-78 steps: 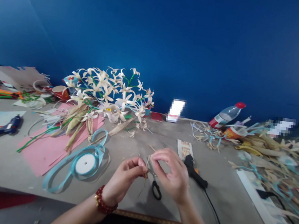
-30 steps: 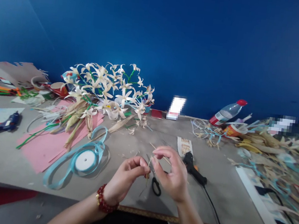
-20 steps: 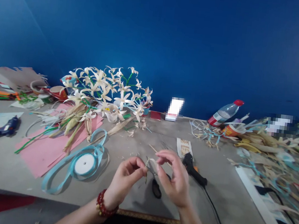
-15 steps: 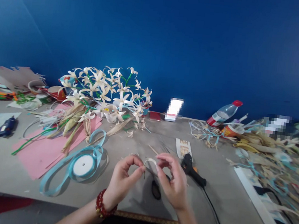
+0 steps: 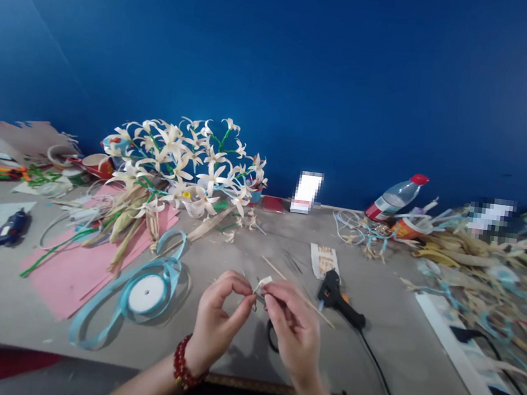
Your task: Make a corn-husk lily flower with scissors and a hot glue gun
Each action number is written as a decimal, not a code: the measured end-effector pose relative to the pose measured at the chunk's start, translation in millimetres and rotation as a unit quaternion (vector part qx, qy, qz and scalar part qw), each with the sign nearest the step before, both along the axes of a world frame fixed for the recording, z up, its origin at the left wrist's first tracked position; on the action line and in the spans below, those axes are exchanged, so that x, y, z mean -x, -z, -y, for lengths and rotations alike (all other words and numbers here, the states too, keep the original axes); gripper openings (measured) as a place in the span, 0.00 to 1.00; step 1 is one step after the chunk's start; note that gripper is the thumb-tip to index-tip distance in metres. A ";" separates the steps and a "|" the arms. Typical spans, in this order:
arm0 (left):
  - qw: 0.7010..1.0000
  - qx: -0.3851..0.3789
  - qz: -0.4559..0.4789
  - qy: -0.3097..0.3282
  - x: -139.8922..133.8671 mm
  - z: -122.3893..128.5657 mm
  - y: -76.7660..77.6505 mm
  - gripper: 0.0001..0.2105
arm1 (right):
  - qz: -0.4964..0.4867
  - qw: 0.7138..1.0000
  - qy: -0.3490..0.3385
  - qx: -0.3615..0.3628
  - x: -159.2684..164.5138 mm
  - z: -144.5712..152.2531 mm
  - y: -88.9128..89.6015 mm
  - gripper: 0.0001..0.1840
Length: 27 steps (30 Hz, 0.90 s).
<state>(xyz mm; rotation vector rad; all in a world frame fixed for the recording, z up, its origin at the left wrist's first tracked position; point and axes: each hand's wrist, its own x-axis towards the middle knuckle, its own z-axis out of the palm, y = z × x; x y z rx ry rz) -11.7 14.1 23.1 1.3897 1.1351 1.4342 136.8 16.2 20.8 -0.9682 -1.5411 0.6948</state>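
Observation:
My left hand pinches the base of a small whitish petal strip between thumb and forefinger. My right hand meets it there, its fingertips closed on the same strip. The strip is bent and small, and the fingers cover most of it. Below them, partly hidden by my right hand, lies a black scissors loop on the table. A thin wooden stick passes behind my right hand. Just right of that hand rests a black glue gun with its cord trailing forward.
White handmade flowers stand at the back left. A blue ribbon roll and pink paper lie on the left, near a blue glue gun. Rightward are a bottle, a power strip and heaped husks.
My right hand has moved left and closed in on the strip, bringing its fingertips against my left ones. The strip, arched before, is now mostly covered. More of the stick shows.

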 end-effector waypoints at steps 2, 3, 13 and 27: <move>1.000 -0.006 -0.006 -0.005 -0.5 0.3 -0.8 0.04 | -0.006 1.000 0.007 -0.003 2.5 -0.3 -1.6 0.09; 1.000 -0.009 -0.010 -0.006 -0.7 0.6 -1.2 0.04 | -0.010 1.000 0.011 -0.005 3.3 -0.5 -2.1 0.09; 0.996 -0.061 -0.071 -0.010 1.4 2.7 -0.6 0.06 | -0.022 1.000 0.012 -0.013 7.0 0.6 -4.2 0.09; 0.987 -0.117 -0.105 0.005 2.2 0.8 4.5 0.06 | 0.012 1.000 0.019 -0.021 5.6 1.1 -5.8 0.09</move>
